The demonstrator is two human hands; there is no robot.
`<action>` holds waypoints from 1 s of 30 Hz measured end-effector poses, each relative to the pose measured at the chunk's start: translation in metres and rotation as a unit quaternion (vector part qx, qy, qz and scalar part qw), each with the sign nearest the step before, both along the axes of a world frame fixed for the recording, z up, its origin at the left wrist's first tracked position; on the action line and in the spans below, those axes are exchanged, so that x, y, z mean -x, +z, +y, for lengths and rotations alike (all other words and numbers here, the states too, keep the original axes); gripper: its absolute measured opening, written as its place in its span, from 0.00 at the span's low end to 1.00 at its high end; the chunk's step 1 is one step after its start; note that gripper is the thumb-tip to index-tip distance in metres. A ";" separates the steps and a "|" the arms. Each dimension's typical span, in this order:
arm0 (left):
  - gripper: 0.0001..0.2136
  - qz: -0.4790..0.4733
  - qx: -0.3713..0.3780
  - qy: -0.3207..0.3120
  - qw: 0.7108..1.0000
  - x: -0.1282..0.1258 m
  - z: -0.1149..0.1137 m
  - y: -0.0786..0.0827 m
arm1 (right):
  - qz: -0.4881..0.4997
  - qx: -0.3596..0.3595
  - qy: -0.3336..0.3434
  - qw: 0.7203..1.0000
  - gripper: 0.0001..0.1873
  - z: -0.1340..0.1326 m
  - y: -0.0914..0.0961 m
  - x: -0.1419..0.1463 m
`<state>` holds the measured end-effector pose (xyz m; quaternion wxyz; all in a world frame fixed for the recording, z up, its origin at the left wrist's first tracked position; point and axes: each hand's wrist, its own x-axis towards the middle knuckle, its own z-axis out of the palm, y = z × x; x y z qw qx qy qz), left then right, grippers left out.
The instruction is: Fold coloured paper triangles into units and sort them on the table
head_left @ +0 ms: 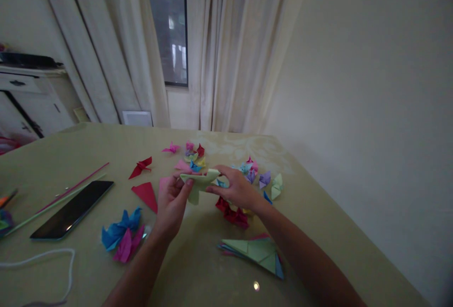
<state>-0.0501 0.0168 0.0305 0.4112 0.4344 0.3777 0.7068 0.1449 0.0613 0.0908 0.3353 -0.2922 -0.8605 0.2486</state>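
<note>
A pale green origami crane [200, 182] is held up above the table between both hands. My left hand [172, 203] pinches one side of it, thumb in front and fingers behind. At the opposite end, my right hand [235, 186] closes thumb and forefinger on the paper. Below the right forearm lies a stack of folded paper pieces [258, 252], light green on top with blue and pink edges showing. Dark red folded cranes [231, 215] rest just under the right hand. Left of the left hand are a blue paper crane [121, 229] and a magenta one [128, 245].
A black phone [72, 210] lies at the left beside thin pink and green sticks [76, 186] and a white cable [71, 269]. Several small coloured cranes stand toward the back, with a red crane [141, 167] and flat red paper [146, 195] nearer left. A wall [371, 108] borders the table's right side.
</note>
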 end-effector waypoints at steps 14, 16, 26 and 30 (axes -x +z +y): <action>0.23 0.700 0.267 0.203 0.630 0.030 -0.005 -0.025 | -0.243 -0.169 -0.467 0.833 0.17 0.148 0.044 -0.065; 0.20 0.718 0.279 0.174 0.613 0.031 -0.004 -0.024 | -0.285 -0.152 -0.437 0.840 0.16 0.158 0.039 -0.057; 0.19 0.697 0.244 0.118 0.664 0.031 0.001 -0.010 | -0.408 -0.078 -0.197 0.888 0.15 0.119 -0.016 0.032; 0.19 0.646 0.258 0.131 0.706 0.033 0.001 -0.008 | -0.439 -0.062 -0.137 0.886 0.15 0.096 -0.032 0.079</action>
